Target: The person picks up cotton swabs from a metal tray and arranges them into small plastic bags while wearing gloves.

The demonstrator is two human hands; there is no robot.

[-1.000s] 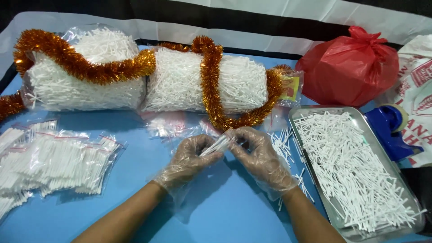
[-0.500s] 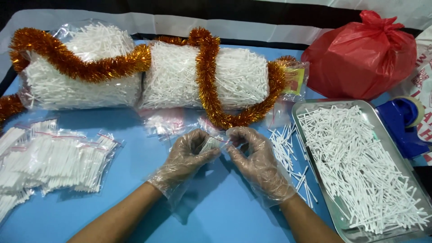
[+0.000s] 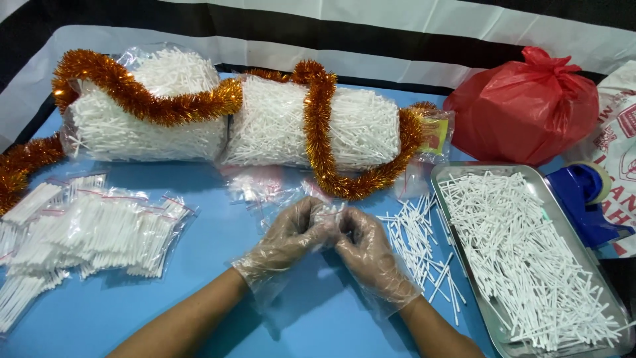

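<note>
Both my hands wear loose clear plastic gloves and meet over the middle of the blue table. My left hand (image 3: 289, 237) and my right hand (image 3: 368, 250) pinch a small clear zip bag (image 3: 329, 215) between their fingertips; the fingers hide most of it. Loose white sticks (image 3: 417, 242) lie scattered just right of my right hand. A metal tray (image 3: 460, 265) heaped with more white sticks (image 3: 523, 258) sits at the right. Filled small bags (image 3: 93, 232) are piled to the left of my left hand.
Two big clear sacks of white sticks (image 3: 146, 119) (image 3: 298, 129) lie along the back, wound with orange tinsel (image 3: 318, 132). Empty small bags (image 3: 255, 185) lie before them. A red plastic bag (image 3: 523, 109) and a blue tape dispenser (image 3: 586, 199) stand at the right.
My hands have drawn closer together and lower over the table, the small bag now bunched between the fingertips. The view has shifted slightly.
</note>
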